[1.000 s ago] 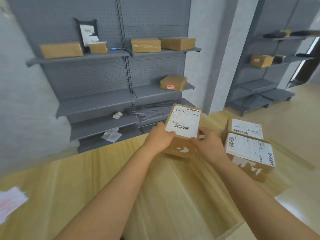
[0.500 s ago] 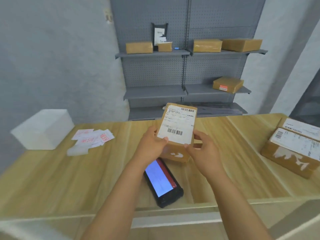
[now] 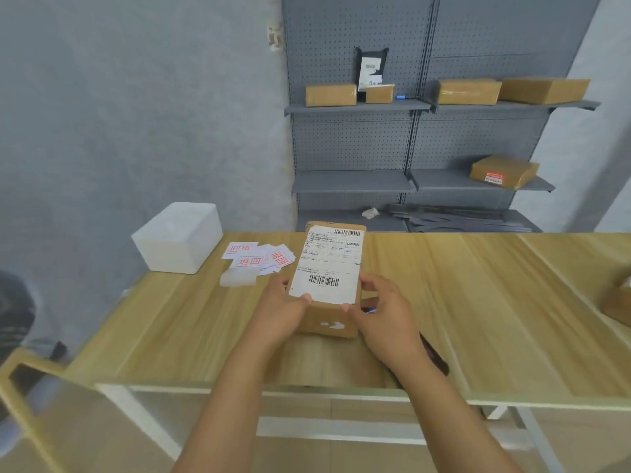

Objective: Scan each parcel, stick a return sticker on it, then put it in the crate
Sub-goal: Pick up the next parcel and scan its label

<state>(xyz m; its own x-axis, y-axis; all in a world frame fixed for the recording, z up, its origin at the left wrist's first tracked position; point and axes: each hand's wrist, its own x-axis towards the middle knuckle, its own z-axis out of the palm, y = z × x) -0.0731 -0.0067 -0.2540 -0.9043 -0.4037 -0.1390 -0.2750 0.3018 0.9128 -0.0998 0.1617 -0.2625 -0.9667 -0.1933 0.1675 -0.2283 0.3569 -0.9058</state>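
A parcel depot or stockroom; grey pegboard shelving (image 3: pixel 355 145) holds taped brown boxes (image 3: pixel 330 95). A wooden worktable (image 3: pixel 478 302) carries red-printed return stickers (image 3: pixel 251 259).

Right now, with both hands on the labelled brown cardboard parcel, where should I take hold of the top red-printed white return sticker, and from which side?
Pinch the top return sticker at its free near-right edge, coming from the right. It overlaps the pile, so that edge looks easiest to lift. The white foam box crowds the left.

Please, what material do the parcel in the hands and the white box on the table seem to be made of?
Parcel: probably cardboard, matte brown with folded edges, under a white paper label.
White box: possibly foam or matte plastic; plain white, soft rounded corners; the blur leaves it open.
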